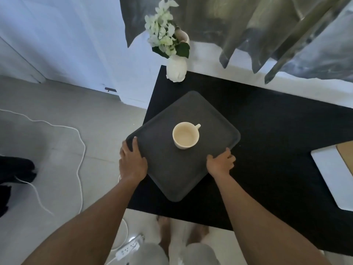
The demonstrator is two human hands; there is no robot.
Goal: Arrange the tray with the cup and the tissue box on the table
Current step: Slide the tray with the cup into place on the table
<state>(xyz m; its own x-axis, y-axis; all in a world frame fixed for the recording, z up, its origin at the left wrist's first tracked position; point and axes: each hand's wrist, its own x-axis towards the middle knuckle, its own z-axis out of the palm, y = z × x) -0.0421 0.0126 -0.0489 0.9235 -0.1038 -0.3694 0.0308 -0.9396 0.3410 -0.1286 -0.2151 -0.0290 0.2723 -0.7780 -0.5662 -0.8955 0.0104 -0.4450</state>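
Observation:
A dark grey square tray (168, 169) lies turned like a diamond at the left end of the black table (267, 131). A cream cup (185, 135) stands upright near the tray's middle, handle pointing to the far right; it looks empty. My left hand (132, 161) grips the tray's left edge, where the corner hangs past the table's side. My right hand (220, 163) is closed on the tray's near right edge. No tissue box is in view.
A white vase (176, 70) with white flowers stands at the table's far left corner. A white flat object (332, 176) with a brown board on it lies at the right. A white cable (79, 169) and power strip (128, 248) lie on the floor.

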